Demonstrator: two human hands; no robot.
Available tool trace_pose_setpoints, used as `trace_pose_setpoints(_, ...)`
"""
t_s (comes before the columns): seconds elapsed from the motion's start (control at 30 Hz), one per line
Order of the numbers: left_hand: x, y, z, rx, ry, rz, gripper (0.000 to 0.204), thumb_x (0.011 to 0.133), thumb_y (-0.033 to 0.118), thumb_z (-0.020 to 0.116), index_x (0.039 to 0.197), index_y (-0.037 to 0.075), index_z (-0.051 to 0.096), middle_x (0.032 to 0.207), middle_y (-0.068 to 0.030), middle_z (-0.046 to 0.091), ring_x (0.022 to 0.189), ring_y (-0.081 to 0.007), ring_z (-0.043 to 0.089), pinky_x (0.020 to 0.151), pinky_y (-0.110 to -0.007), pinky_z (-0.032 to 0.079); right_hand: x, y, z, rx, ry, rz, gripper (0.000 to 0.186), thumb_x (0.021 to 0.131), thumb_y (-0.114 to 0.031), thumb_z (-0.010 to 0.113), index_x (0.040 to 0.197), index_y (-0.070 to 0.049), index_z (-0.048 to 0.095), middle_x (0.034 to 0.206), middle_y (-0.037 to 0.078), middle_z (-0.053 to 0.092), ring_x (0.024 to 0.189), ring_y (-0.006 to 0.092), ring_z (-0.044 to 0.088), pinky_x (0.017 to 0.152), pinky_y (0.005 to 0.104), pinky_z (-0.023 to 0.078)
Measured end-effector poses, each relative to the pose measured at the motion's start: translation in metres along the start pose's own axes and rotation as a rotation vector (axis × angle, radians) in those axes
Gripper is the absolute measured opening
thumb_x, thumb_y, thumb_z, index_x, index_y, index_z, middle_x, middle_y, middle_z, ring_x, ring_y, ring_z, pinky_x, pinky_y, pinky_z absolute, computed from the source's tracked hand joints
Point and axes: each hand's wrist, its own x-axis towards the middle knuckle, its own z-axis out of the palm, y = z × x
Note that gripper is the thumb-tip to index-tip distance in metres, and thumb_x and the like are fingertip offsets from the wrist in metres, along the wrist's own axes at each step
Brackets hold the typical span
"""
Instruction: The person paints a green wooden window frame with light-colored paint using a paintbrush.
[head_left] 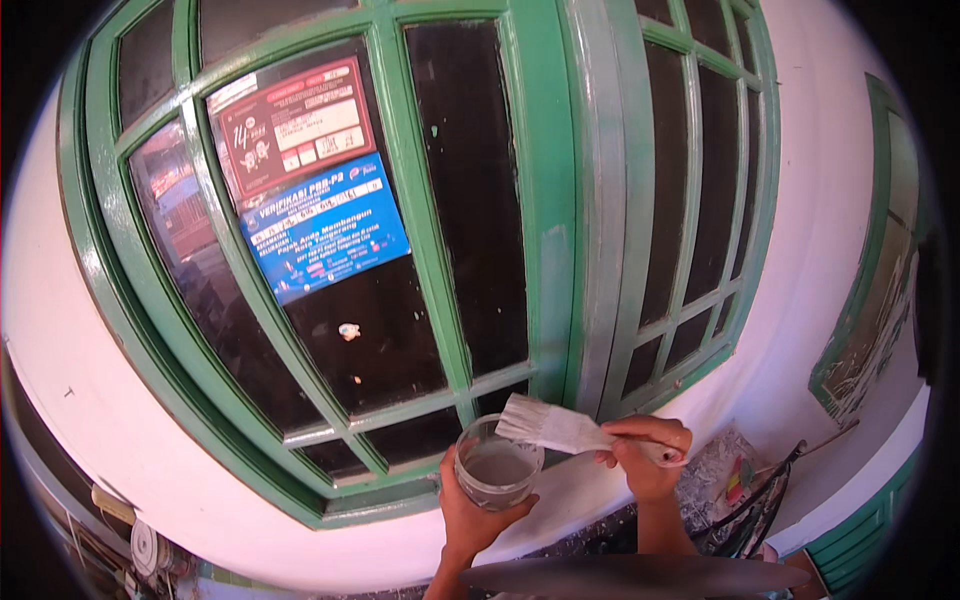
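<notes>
My left hand [470,520] is wrapped round a clear plastic cup [489,492] with greyish paint inside. In my right hand [650,455] is a paintbrush [560,427], gripped by its handle. Its wide, whitish, paint-covered bristles point left and lie over the cup's rim; whether they touch it I cannot tell. Both hands are in front of the lower edge of a green window frame [455,290] with dark glass panes. Part of the frame's middle post [597,250] looks greyish and pale, unlike the green around it.
A red sticker [300,130] and a blue sticker [330,230] are on one pane. White wall [400,545] surrounds the window. Low at the right lie a paint-spattered sheet [725,460] and a dark bent object [770,500]. Another green frame [850,300] stands farther right. Clutter [145,550] fills the lower left.
</notes>
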Motion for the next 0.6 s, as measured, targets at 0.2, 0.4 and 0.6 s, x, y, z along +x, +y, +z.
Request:
trace_pose_setpoints(0.2, 0.000, 0.014, -0.006, -0.035, 0.028, -0.027, 0.117, 0.054, 0.021, 0.104, 0.147, 0.002, 0.036, 0.139, -0.0170, 0.053, 0.128, -0.0304, 0.058, 0.107, -0.044, 0.049, 0.077, -0.020, 0.014, 0.021, 0.260, -0.174, 0.024, 0.097, -0.010, 0.073, 0.110, 0.009, 0.074, 0.087, 0.016, 0.074, 0.066, 0.0168, 0.070, 0.057, 0.0265, 0.054)
trace_pose_setpoints(0.4, -0.002, 0.015, -0.012, -0.029, 0.038, -0.033, 0.116, 0.053, 0.021, 0.105, 0.145, 0.002, 0.037, 0.137, -0.0173, 0.055, 0.127, -0.0300, 0.059, 0.106, -0.043, 0.051, 0.195, -0.055, 0.033, 0.032, 0.370, -0.398, 0.021, 0.098, -0.012, 0.072, 0.111, 0.005, 0.076, 0.089, 0.012, 0.075, 0.067, 0.0130, 0.068, 0.055, 0.0242, 0.049)
trace_pose_setpoints(0.6, -0.006, 0.017, -0.013, 0.108, 0.054, -0.087, 0.124, 0.054, 0.019, 0.104, 0.153, 0.000, 0.031, 0.140, -0.0222, 0.057, 0.127, -0.0346, 0.061, 0.102, -0.046, 0.054, 0.258, -0.083, 0.075, 0.034, 0.410, -0.644, 0.018, 0.097, -0.010, 0.073, 0.109, 0.004, 0.077, 0.092, 0.006, 0.075, 0.074, 0.0087, 0.068, 0.063, 0.0217, 0.052)
